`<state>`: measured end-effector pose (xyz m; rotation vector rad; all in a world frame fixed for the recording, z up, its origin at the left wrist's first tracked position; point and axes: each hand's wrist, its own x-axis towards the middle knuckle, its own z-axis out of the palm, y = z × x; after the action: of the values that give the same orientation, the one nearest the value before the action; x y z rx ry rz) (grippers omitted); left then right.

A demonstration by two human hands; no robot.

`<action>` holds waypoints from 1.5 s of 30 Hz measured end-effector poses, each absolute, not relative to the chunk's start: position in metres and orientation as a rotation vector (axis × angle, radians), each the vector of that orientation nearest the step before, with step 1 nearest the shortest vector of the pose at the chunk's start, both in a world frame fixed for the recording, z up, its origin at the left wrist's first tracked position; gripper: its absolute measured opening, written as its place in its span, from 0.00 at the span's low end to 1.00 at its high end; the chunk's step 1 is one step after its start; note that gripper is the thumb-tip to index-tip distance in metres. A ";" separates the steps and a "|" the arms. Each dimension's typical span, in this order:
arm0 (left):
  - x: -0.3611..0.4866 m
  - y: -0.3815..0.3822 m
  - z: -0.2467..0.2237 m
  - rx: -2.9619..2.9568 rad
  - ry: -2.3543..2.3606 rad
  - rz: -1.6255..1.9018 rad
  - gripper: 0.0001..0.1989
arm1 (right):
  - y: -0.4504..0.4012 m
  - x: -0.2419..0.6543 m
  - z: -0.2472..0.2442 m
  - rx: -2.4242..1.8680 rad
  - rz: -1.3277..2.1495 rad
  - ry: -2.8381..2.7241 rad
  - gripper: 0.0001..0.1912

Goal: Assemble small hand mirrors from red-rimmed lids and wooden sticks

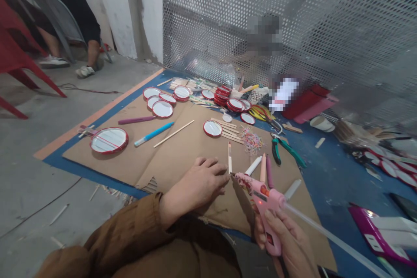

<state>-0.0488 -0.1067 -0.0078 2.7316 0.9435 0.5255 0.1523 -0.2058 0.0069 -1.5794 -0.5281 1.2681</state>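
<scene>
Nearest: brown sleeve [127,226] of left arm. Right hand [291,239] wrapped round handle of glue gun [260,195]. Pale cup [322,123] well beyond right hand; contents not discernible. Gun: pink, patterned front, clear glue rod [335,235] protruding behind. Left hand [195,186]: fingers bent over cardboard [124,165]; grip cannot be told. Narrow stick [230,156], reddish-brown far end, just beyond left fingertips, near gun's nozzle.

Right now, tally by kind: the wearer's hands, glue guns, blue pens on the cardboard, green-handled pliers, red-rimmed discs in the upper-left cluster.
Left hand and right hand: 2
Glue gun: 1
Blue pen: 1
Green-handled pliers: 1
Red-rimmed discs: 5
Total: 10
</scene>
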 end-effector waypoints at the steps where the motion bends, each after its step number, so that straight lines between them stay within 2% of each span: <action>1: -0.049 -0.107 -0.008 2.730 0.947 0.526 0.15 | -0.206 0.152 0.007 -1.577 1.273 -0.530 0.22; 45: -0.050 -0.106 -0.006 2.689 0.930 0.525 0.15 | -0.165 0.151 0.006 -1.442 1.256 -0.587 0.21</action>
<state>-0.0499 -0.1065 -0.0055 2.6887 0.9302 0.5247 0.1513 -0.1651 0.0060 -1.4421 -0.5875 1.2565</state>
